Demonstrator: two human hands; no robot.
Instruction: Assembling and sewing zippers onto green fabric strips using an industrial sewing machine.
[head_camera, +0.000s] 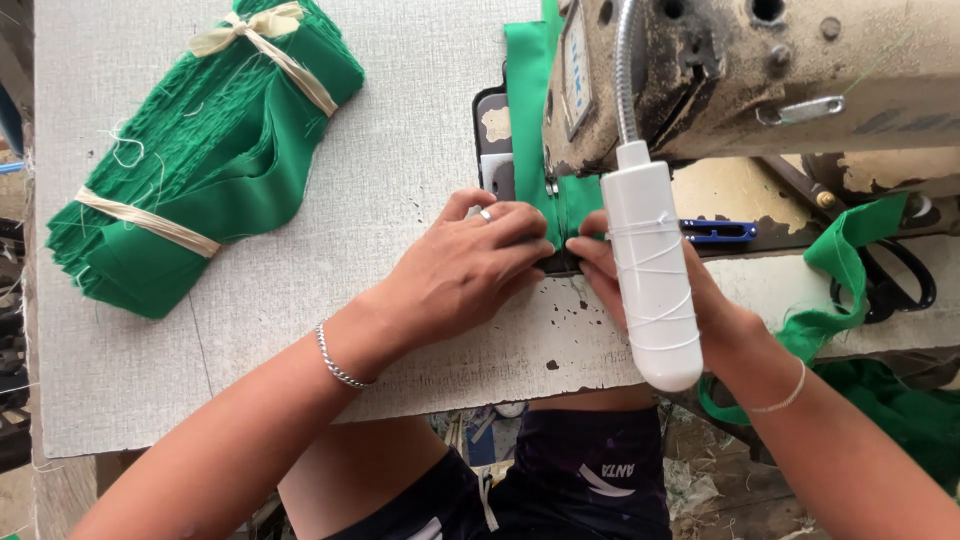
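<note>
Green cloth strip (530, 110) lies flat beneath my fingertips at the sewing machine (760, 70), left hand (465, 270) spread and pressing, right hand (650, 285) pinching its edge behind the lamp (650, 270), so I'd keep both sides taut and aligned.

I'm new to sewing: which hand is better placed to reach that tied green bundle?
Probably the left hand: the bundle lies on its side of the table, while the right hand sits behind the white lamp.
</note>
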